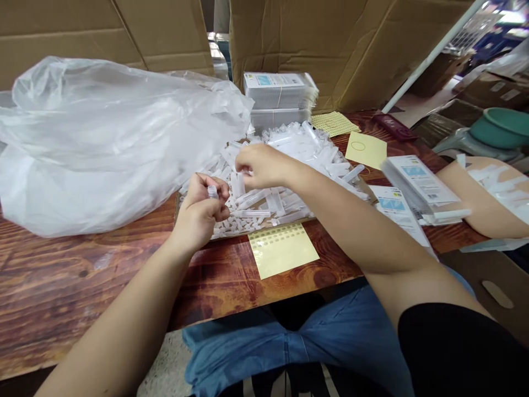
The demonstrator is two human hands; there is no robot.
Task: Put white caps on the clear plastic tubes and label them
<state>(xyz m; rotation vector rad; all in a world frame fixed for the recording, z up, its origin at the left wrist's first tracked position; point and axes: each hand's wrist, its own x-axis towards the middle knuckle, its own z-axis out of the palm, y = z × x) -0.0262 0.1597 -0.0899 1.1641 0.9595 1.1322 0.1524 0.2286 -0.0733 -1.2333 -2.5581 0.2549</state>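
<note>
My left hand (199,212) is closed around a small clear plastic tube (212,192); only its round end shows above the fingers. To its right, my right hand (264,167) hangs over a pile of translucent plastic tubes (285,201) with its fingers curled inward. Whatever lies between those fingertips is hidden. The tubes lie loose in a shallow cardboard tray (231,236), mixed with small white plastic pieces (243,225). Close to the tray's front edge is a yellow sticker sheet (285,251) with rows of small oval stickers along its top.
A big translucent plastic bag (107,143) covers the table's left. Banded stacks of printed packs (275,91) stand behind the pile. At right are yellow sheets (366,150), more printed packs (424,182), a dark red device (394,127) and a cardboard box (475,193). Cardboard panels (309,49) rise behind.
</note>
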